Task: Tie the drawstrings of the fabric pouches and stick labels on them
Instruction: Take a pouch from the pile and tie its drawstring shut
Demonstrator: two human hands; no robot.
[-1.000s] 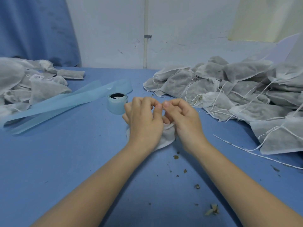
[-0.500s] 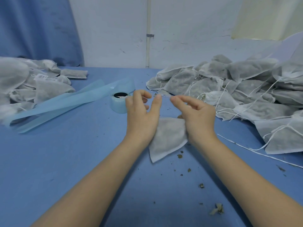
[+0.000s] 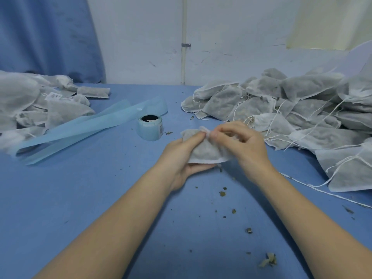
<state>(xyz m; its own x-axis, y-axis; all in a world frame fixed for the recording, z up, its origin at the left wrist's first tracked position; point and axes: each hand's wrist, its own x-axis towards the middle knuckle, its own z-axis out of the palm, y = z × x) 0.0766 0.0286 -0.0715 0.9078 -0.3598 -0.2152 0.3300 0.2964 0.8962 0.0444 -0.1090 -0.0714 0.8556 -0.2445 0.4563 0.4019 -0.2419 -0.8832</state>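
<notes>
Left hand (image 3: 181,158) cradling pouch (image 3: 203,150), right hand (image 3: 241,143) pinching its gathered neck, both curled

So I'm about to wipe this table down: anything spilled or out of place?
Yes. Dried herb crumbs are scattered on the blue table below the held pouch, with a larger clump near the front edge.

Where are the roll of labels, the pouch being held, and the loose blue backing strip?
roll of labels (image 3: 150,127), head view, on its pale blue side wall.
pouch (image 3: 205,150), head view, on its grey filled body.
backing strip (image 3: 80,129), head view, mid-length on the tape.
</notes>
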